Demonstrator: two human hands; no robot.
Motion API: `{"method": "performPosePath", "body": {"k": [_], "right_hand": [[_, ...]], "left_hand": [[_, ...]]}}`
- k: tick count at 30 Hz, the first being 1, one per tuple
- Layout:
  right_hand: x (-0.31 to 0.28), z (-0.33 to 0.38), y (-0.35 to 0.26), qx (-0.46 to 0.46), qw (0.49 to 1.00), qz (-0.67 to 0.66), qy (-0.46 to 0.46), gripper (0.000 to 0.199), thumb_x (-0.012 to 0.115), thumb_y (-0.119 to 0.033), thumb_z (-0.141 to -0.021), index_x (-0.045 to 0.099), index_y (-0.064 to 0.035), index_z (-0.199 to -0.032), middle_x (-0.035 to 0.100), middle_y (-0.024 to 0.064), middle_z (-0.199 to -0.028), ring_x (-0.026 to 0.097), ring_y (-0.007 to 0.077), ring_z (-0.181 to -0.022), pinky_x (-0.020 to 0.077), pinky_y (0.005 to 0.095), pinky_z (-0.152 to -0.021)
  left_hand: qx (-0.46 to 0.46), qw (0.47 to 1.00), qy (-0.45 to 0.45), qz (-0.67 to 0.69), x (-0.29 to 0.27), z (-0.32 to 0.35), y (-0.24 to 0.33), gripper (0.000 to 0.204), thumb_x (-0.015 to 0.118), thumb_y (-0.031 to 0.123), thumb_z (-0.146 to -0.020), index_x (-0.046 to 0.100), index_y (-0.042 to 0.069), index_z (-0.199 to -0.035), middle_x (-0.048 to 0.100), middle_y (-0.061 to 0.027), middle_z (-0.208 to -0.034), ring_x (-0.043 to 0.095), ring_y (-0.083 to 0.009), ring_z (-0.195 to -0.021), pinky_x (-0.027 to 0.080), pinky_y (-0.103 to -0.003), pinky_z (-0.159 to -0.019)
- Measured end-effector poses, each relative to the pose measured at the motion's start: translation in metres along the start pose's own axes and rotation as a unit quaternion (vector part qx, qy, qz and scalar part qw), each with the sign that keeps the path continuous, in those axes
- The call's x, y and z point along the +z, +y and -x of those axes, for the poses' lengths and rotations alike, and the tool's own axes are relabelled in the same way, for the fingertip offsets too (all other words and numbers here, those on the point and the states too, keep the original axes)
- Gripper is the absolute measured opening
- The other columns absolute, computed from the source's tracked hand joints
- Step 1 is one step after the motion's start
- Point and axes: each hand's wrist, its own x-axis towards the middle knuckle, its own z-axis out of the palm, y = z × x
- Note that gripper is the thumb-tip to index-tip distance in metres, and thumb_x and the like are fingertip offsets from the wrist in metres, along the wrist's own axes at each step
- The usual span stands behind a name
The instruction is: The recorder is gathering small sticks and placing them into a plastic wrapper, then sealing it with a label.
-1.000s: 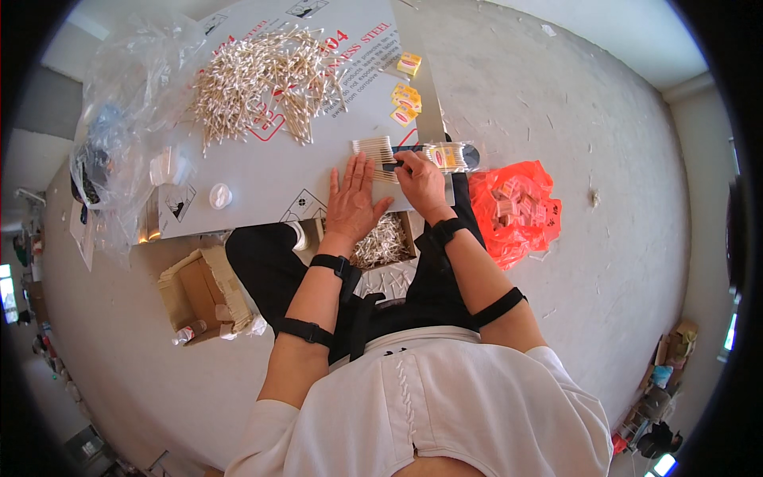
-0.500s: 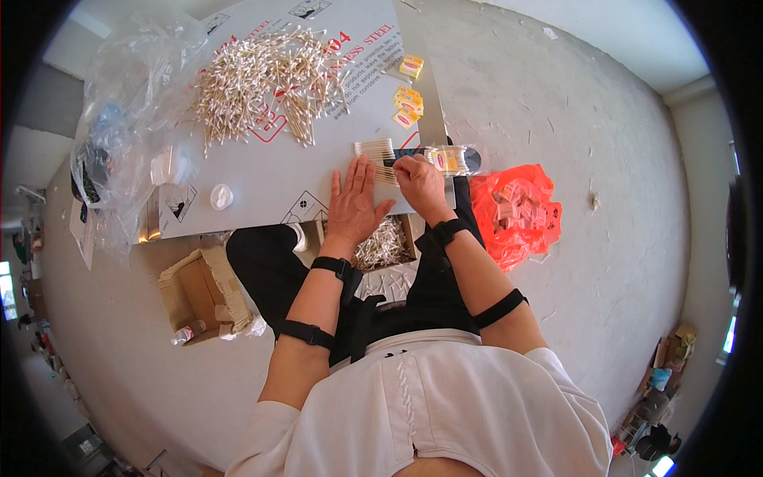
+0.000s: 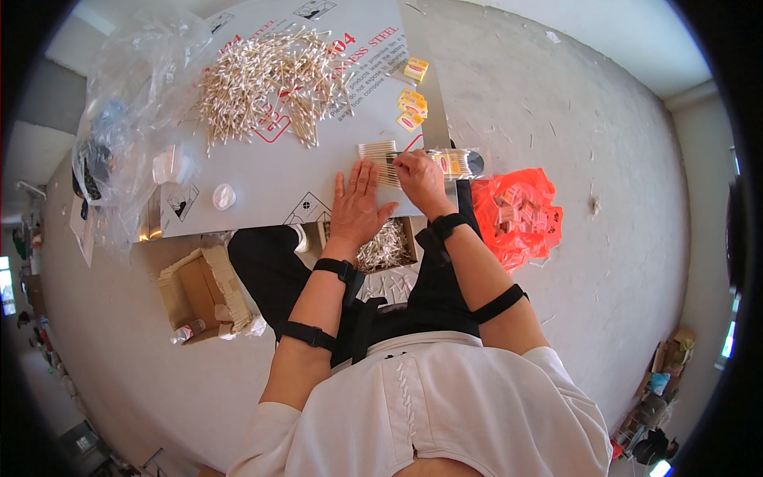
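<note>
Curled at the cotton swabs, the right hand hides its hold; the flat left hand should steady them lightly.

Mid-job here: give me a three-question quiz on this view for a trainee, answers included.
1. True or false: the left hand has its fingers stretched out at the row of cotton swabs.
2. Which of these is off to the right of the table?
a) heap of swabs
b) red bag
c) round white tub
3. Which hand is nearer the red bag?

Key: 1. True. 2. b. 3. The right hand.
</note>
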Motion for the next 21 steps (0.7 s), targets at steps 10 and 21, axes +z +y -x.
{"method": "performPosePath", "body": {"k": [10,21], "right_hand": [[0.0,0.0,0.001,-0.018,1.0,-0.017,0.005,0.009,0.066,-0.015,-0.081,0.071,-0.0091,-0.085,0.063,0.0114,-0.08,0.064,0.0319,-0.076,0.0511,0.0413,-0.067],[-0.001,-0.02,-0.001,-0.031,0.999,-0.04,0.011,0.01,0.065,-0.015,-0.081,0.07,-0.0097,-0.088,0.063,0.0132,-0.082,0.064,0.0341,-0.078,0.0515,0.0436,-0.069]], "left_hand": [[0.002,1.0,0.008,-0.004,0.0,0.0,0.0,0.082,0.052,0.054,-0.09,0.027,0.003,-0.149,0.024,-0.0142,-0.157,0.021,-0.0276,-0.147,0.012,-0.053,-0.118],[0.006,1.0,0.015,0.014,-0.001,0.001,0.0,0.082,0.056,0.051,-0.089,0.028,0.003,-0.149,0.026,-0.0141,-0.156,0.023,-0.0282,-0.146,0.012,-0.053,-0.117]]}}
